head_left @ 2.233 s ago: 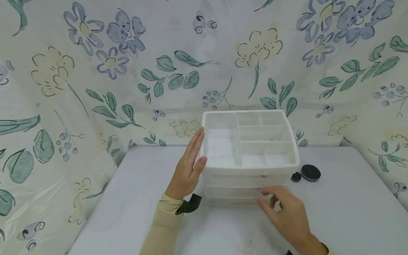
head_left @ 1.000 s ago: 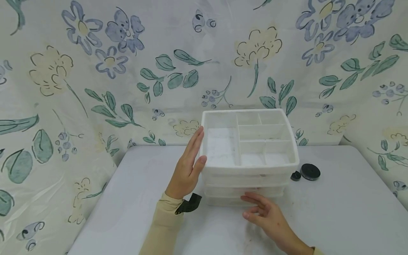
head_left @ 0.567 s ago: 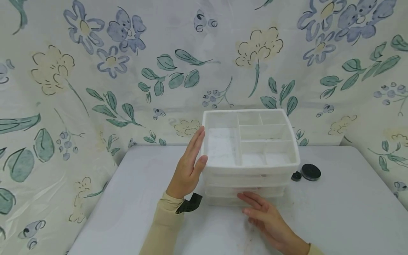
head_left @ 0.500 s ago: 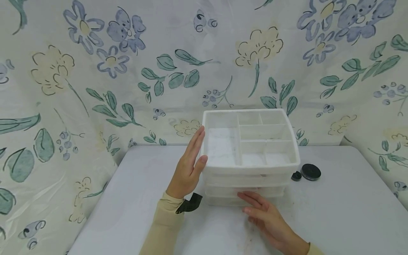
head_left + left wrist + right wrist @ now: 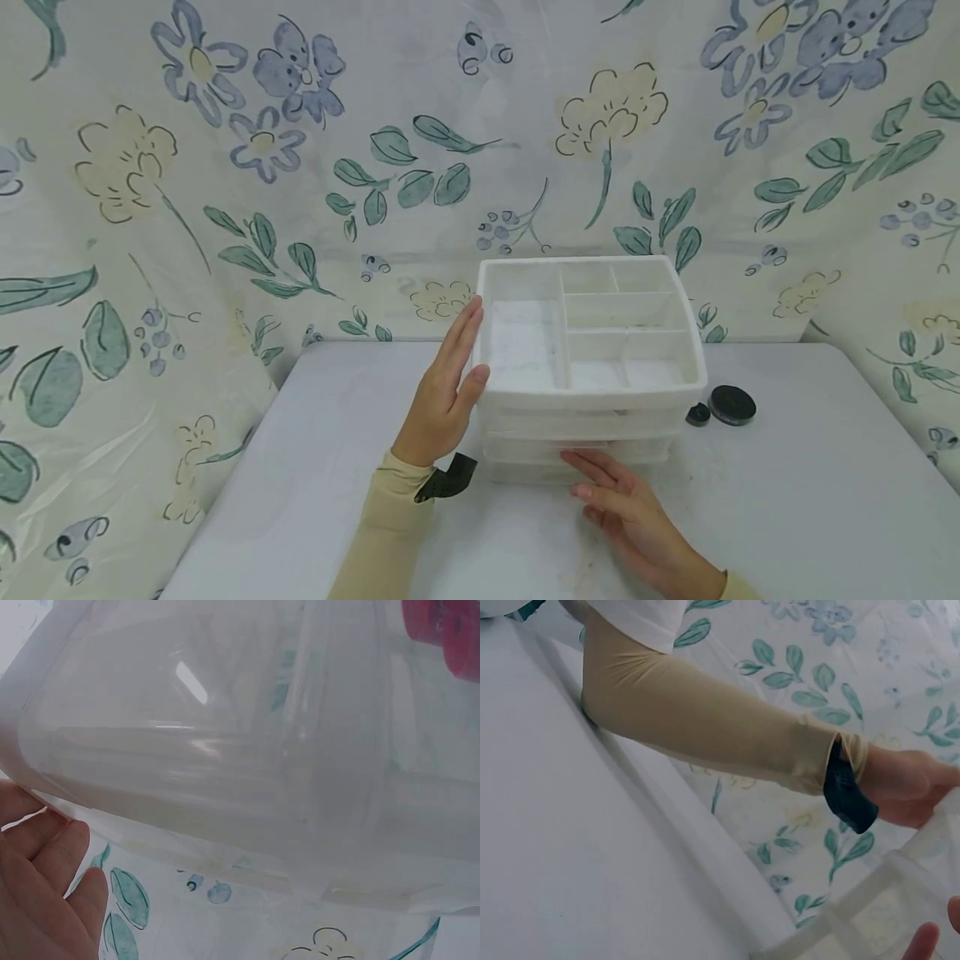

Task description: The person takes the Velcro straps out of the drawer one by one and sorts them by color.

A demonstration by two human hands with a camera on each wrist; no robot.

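1. Here's your box (image 5: 566, 423), milky white and tiered: it stands upright on the table (image 5: 810, 508), about midway between the left and right edges, its front facing the near edge.
2. Your left hand (image 5: 438, 402) rests along the box's left wall, four fingers straight and pressed together, thumb apart and lying against the front corner.
3. And your right hand (image 5: 633, 521) is at the lower tiers: index and middle fingers reach out side by side, thumb apart, nothing pinched. Whether those tips touch the front, you can't tell from here.
4. Handling, then: it looks like thin, stiff plastic, probably light enough to slide when pushed, smooth enough for fingers to slip, and likely to crack if dropped.
5. Best hold, by the look of it: brace both side walls low; for one tier, take the middle of its front lip.
6. Through the clear wall, the left wrist view catches red pieces (image 5: 463, 637).
7. Toward the table's right edge, beside the box, lie a black disc (image 5: 732, 405) and a small black piece (image 5: 697, 414).
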